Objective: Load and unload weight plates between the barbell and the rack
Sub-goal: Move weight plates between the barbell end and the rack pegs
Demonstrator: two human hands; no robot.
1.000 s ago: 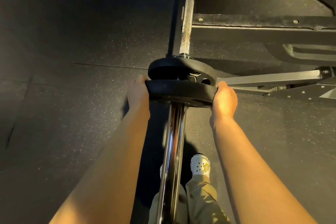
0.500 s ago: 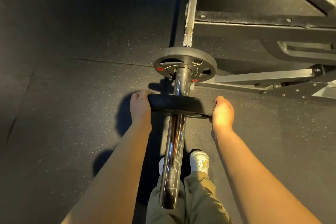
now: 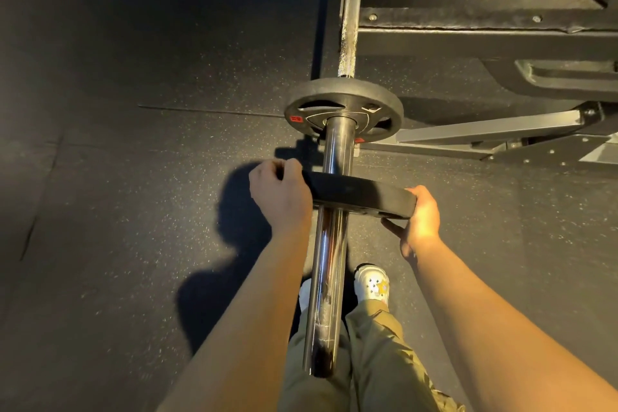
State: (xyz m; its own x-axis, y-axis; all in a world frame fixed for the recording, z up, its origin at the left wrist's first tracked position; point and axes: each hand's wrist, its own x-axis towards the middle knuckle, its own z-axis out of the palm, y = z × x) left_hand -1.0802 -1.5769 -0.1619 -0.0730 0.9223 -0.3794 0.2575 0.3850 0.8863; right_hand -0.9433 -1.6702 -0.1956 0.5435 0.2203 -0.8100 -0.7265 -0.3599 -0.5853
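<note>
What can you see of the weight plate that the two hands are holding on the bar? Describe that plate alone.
The held plate is a round black disc, matte and rubbery-looking, seen almost edge-on. It is threaded on the chrome barbell sleeve, partway along it and apart from the inner plate. The left hand grips its left rim and the right hand its right rim. Cut-outs show faintly on its near face.

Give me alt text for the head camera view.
Both hands, left hand and right hand, grip a black weight plate midway along the chrome barbell sleeve. A second plate sits farther along.
</note>
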